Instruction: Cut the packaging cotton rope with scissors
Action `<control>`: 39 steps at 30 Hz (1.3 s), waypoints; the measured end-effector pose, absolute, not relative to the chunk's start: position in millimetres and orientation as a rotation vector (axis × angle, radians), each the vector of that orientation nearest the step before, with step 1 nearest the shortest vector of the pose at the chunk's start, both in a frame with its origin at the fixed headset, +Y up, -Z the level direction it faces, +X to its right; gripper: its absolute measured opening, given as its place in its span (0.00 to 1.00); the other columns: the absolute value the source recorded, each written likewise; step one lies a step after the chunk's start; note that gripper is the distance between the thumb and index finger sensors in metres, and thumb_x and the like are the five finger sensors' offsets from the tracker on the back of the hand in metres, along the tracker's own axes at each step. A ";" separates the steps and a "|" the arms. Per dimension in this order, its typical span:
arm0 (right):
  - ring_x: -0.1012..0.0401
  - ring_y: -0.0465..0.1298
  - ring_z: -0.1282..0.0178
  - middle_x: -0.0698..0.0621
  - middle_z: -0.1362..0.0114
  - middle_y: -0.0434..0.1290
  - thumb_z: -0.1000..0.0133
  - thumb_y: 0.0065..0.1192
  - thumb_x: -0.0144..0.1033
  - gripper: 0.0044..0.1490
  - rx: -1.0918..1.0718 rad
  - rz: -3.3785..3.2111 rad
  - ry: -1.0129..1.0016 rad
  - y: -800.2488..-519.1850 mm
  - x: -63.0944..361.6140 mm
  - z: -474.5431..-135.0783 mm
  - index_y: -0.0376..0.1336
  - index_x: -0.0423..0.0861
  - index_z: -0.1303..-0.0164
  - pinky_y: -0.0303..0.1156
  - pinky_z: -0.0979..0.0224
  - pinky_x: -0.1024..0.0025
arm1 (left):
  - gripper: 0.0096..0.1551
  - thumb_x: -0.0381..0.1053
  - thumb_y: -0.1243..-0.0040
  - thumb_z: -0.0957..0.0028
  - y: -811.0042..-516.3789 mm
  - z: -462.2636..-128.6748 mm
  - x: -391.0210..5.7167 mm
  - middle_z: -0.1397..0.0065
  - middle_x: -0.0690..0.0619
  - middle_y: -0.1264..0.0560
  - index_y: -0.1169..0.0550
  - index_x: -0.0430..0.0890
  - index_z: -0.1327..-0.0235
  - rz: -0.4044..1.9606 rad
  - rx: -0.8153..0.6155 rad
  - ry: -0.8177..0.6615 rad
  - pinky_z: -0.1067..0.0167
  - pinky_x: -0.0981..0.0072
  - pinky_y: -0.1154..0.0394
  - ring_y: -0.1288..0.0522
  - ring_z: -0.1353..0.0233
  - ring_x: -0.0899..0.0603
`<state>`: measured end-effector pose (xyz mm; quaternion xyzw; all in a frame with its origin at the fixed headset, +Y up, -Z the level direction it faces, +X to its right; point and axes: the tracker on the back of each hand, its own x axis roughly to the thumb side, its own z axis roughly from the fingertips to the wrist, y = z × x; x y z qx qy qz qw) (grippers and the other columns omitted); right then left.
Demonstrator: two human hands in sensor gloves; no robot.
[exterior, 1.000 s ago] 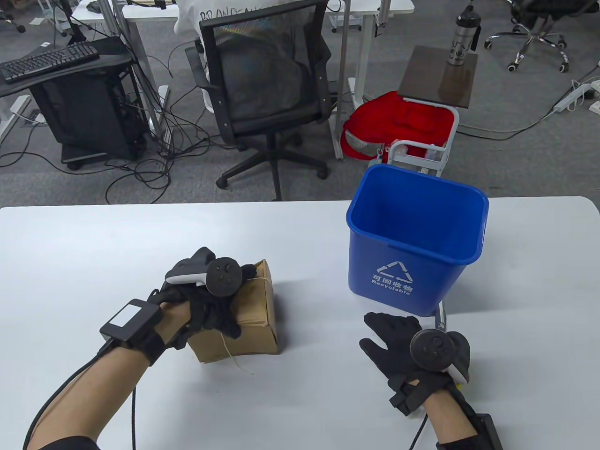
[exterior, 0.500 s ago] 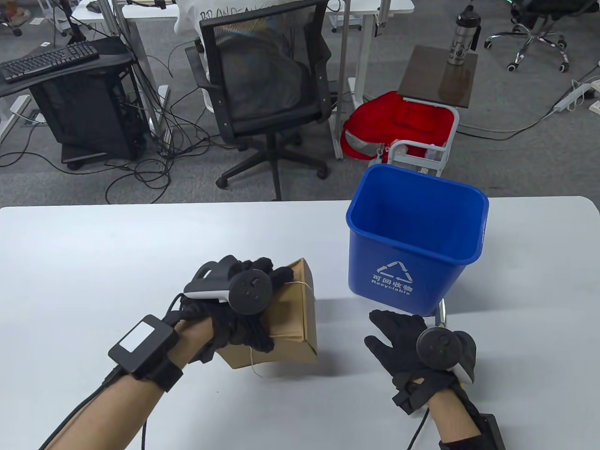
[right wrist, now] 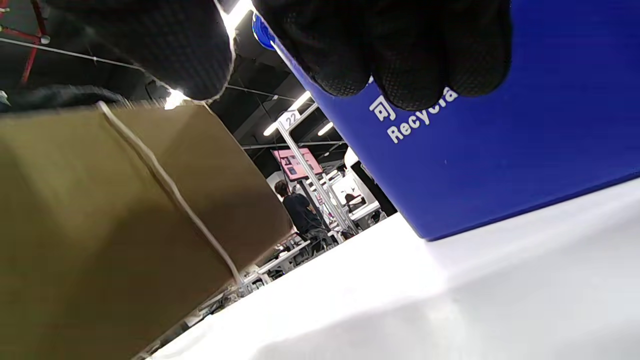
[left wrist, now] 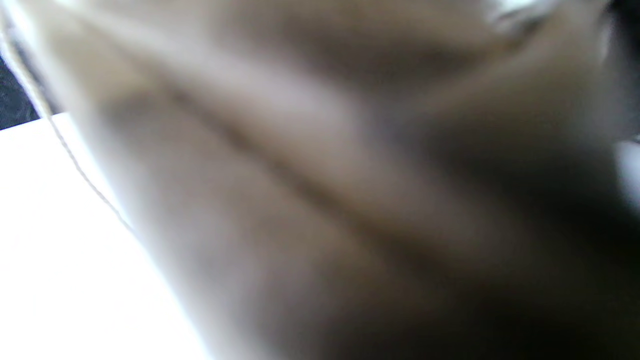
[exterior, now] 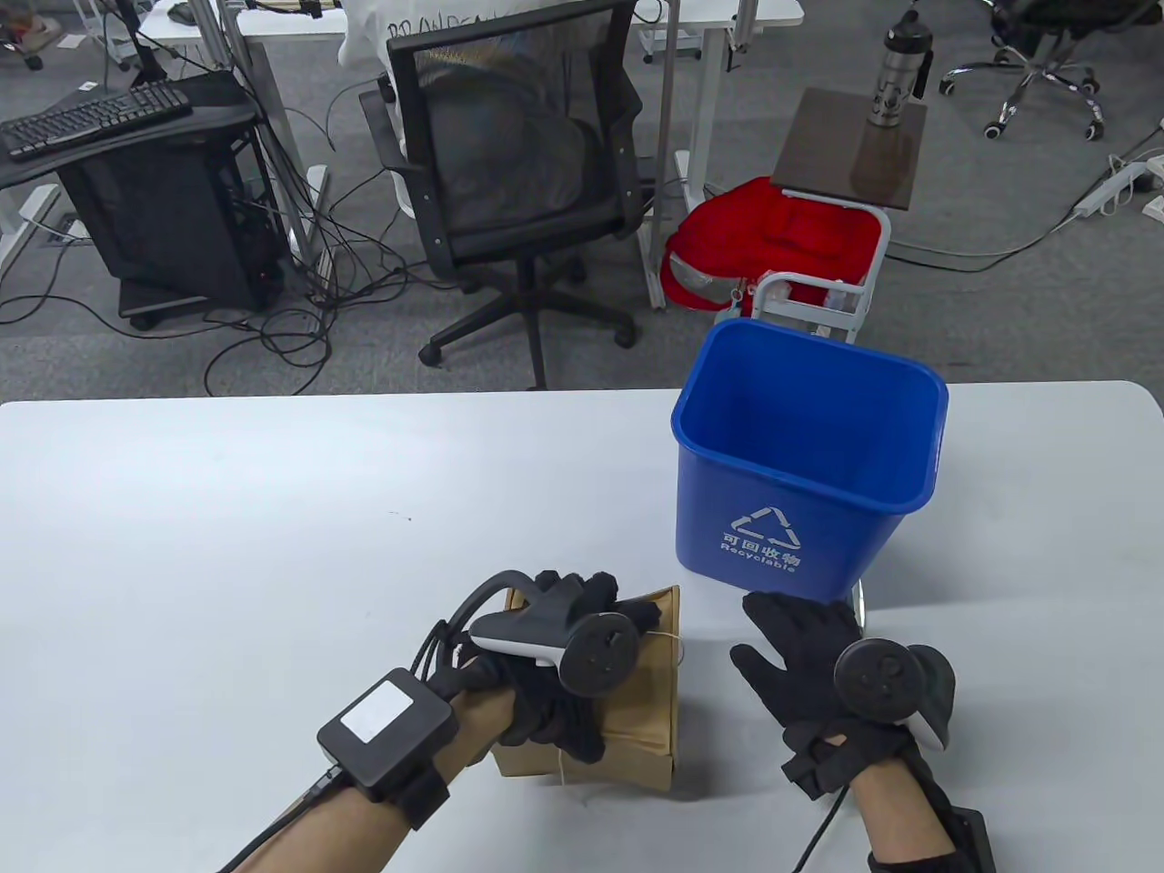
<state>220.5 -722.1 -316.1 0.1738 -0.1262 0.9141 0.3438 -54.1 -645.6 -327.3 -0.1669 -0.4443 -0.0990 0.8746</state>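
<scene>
A brown cardboard box (exterior: 657, 705) tied with thin cotton rope (exterior: 671, 635) sits near the table's front edge. My left hand (exterior: 587, 668) grips it from above, fingers over the far edge and thumb on the near side. A loose rope end (exterior: 562, 775) hangs at the box's front. My right hand (exterior: 773, 637) lies flat with fingers spread, just right of the box and in front of the blue bin (exterior: 800, 509). A thin metal piece (exterior: 857, 597) shows at the bin's base beside that hand. In the right wrist view the rope (right wrist: 165, 185) crosses the box (right wrist: 90, 235).
The blue recycling bin (right wrist: 525, 150) stands at the table's back right, close to my right fingers (right wrist: 400, 55). The white table (exterior: 273, 509) stretches left and behind the box. The left wrist view is filled by the blurred box (left wrist: 325, 200). Chairs and cables lie beyond the table.
My left hand has carried the box rightward and toward the front edge, turning it. My right hand has shifted slightly right and toward the bin, still flat.
</scene>
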 end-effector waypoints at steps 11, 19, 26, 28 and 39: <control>0.29 0.67 0.31 0.27 0.27 0.71 0.46 0.64 0.52 0.43 0.431 2.363 -0.318 -723.4 224.8 -316.0 0.66 0.34 0.30 0.46 0.32 0.15 | 0.82 0.75 0.23 0.58 -687.0 -348.3 -55.8 0.21 0.20 0.62 0.65 0.45 0.18 -0.131 -0.436 -0.888 0.32 0.14 0.57 0.52 0.24 0.13; 0.29 0.67 0.31 0.27 0.27 0.71 0.46 0.64 0.53 0.43 0.433 2.401 -0.340 -722.3 221.6 -314.9 0.66 0.34 0.30 0.41 0.32 0.14 | 0.82 0.73 0.26 0.53 -678.2 -341.1 -58.8 0.22 0.21 0.71 0.71 0.43 0.22 -0.182 -0.524 -0.842 0.35 0.13 0.65 0.68 0.21 0.13; 0.29 0.67 0.31 0.27 0.27 0.71 0.46 0.64 0.53 0.43 0.433 2.393 -0.381 -715.2 222.0 -311.8 0.66 0.34 0.30 0.42 0.32 0.14 | 0.71 0.71 0.33 0.47 -617.9 -344.4 -106.1 0.19 0.24 0.65 0.64 0.44 0.18 0.219 -0.229 -0.782 0.33 0.14 0.61 0.61 0.19 0.16; 0.29 0.67 0.31 0.27 0.27 0.71 0.46 0.64 0.53 0.43 0.422 2.377 -0.391 -712.9 225.1 -311.3 0.66 0.34 0.30 0.44 0.32 0.15 | 0.67 0.70 0.35 0.45 -608.1 -347.9 -130.3 0.17 0.26 0.60 0.61 0.44 0.16 0.435 -0.120 -0.728 0.33 0.14 0.60 0.57 0.18 0.17; 0.31 0.72 0.42 0.26 0.29 0.70 0.45 0.64 0.52 0.44 0.221 2.343 -0.411 -711.7 243.6 -318.6 0.65 0.34 0.28 0.72 0.52 0.34 | 0.51 0.68 0.44 0.39 -699.2 -349.9 -202.2 0.17 0.30 0.46 0.48 0.42 0.15 1.116 0.109 -0.431 0.32 0.16 0.53 0.43 0.20 0.21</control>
